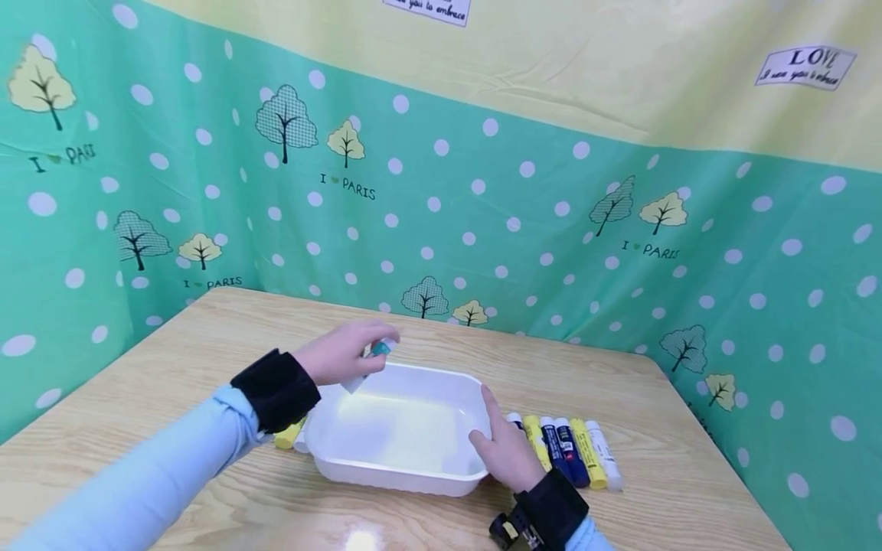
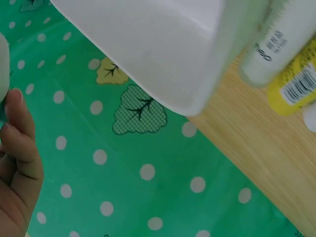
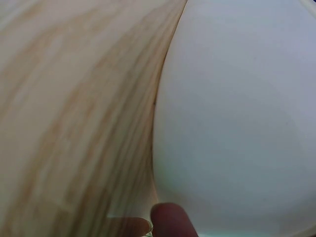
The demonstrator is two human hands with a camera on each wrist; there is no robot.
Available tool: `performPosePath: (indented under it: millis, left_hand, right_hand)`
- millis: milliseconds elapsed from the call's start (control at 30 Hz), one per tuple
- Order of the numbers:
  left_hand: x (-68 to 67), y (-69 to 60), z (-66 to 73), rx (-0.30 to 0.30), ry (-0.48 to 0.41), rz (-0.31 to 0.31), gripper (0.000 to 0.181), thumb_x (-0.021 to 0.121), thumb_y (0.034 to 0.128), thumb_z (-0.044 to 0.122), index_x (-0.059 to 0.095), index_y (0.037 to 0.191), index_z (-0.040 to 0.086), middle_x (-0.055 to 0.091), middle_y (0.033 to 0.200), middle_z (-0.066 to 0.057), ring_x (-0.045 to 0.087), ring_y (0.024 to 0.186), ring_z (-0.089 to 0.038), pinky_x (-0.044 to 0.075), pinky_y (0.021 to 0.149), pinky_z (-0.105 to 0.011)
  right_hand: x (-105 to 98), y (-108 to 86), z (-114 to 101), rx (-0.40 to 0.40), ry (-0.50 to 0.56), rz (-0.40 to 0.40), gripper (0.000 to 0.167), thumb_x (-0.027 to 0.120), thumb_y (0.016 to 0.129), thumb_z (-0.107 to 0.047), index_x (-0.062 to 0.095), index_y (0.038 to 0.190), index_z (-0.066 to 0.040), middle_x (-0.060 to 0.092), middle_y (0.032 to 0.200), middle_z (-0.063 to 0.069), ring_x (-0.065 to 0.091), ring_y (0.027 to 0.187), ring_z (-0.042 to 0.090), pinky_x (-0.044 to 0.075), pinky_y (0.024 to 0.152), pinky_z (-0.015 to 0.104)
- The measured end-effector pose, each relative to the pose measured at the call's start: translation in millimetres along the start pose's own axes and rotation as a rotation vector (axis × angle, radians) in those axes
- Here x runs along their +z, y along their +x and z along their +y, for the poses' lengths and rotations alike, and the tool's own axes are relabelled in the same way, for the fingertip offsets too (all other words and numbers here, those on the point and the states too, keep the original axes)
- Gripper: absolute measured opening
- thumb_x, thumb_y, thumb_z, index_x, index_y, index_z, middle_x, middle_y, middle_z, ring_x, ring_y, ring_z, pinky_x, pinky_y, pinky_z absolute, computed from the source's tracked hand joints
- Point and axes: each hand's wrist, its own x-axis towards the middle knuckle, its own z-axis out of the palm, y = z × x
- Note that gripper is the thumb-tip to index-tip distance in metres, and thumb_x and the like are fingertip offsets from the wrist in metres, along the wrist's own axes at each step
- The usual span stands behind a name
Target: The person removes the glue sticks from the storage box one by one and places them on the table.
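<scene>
My left hand (image 1: 347, 353) grips a white glue stick with a teal part (image 1: 381, 348), tilted above the far left of a white plastic tray (image 1: 400, 478). In the left wrist view only a white edge of that glue stick (image 2: 4, 64) shows beside the curled fingers. My right hand (image 1: 508, 451) holds the tray's right rim, index finger along it and thumb on the inner side. The right wrist view shows a fingertip (image 3: 172, 220) against the white tray wall (image 3: 232, 118). The tray's inside looks bare.
Right of the tray, several glue sticks (image 1: 586, 451), yellow, dark blue and white, lie in a row on the wooden table (image 1: 689, 474). A yellow glue stick (image 1: 286, 438) and a white one lie left of it, partly behind my left forearm. A green dotted curtain (image 1: 482, 229) hangs behind.
</scene>
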Motion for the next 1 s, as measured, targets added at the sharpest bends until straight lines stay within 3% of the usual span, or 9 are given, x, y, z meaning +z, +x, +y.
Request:
performPosePath:
  millis: [100,267,533,800,1000]
  left_hand:
    - [-3.4,-11.8,-12.3,-0.029,0.06,0.049,0.031,0.05,0.0783,0.013,0.055,0.109,0.009,0.057,0.103,-0.005,0.051,0.08,-0.012,0.045,0.07,-0.025]
    - [-7.8,-36.4,-34.5,-0.125,0.096,0.066,0.029,0.05,0.0809,0.015,0.055,0.109,0.009,0.056,0.108,-0.008,0.053,0.094,-0.02,0.045,0.08,-0.036]
    - [-16.3,-73.2,-69.4,-0.253,0.163,0.078,0.03,0.049,0.0809,0.014,0.055,0.109,0.004,0.055,0.104,-0.014,0.055,0.086,-0.023,0.046,0.074,-0.039]
    - [-17.2,-89.2,-93.3,-0.34,0.235,0.049,0.032,0.051,0.0779,0.014,0.056,0.107,0.002,0.056,0.091,-0.012,0.05,0.069,-0.016,0.045,0.064,-0.035]
    - [-7.4,-96.4,-107.1,-0.432,0.25,0.021,0.033,0.052,0.0781,0.013,0.055,0.109,0.002,0.055,0.096,-0.018,0.054,0.078,-0.026,0.045,0.071,-0.044]
  right_hand:
    - [0.4,-0.5,-0.4,0.011,0.027,-0.015,0.069,0.043,0.082,-0.02,0.004,0.14,-0.016,0.038,0.128,0.025,0.055,0.058,0.016,0.042,0.046,0.027]
    - [-0.5,-0.7,0.5,0.0,0.035,-0.019,0.069,0.042,0.083,-0.02,0.003,0.14,-0.017,0.04,0.125,0.026,0.051,0.049,0.014,0.04,0.043,0.028]
    - [-0.2,0.4,1.3,0.015,0.039,-0.016,0.069,0.042,0.083,-0.021,0.003,0.139,-0.019,0.043,0.122,0.025,0.046,0.042,0.015,0.039,0.041,0.029]
    - [-0.5,-0.5,1.3,0.011,0.051,-0.016,0.069,0.042,0.082,-0.021,0.004,0.139,-0.019,0.043,0.122,0.025,0.042,0.039,0.014,0.039,0.04,0.029]
    - [-0.6,-1.0,2.1,0.005,0.052,-0.019,0.068,0.042,0.083,-0.02,0.004,0.139,-0.018,0.044,0.121,0.025,0.045,0.04,0.014,0.039,0.041,0.029]
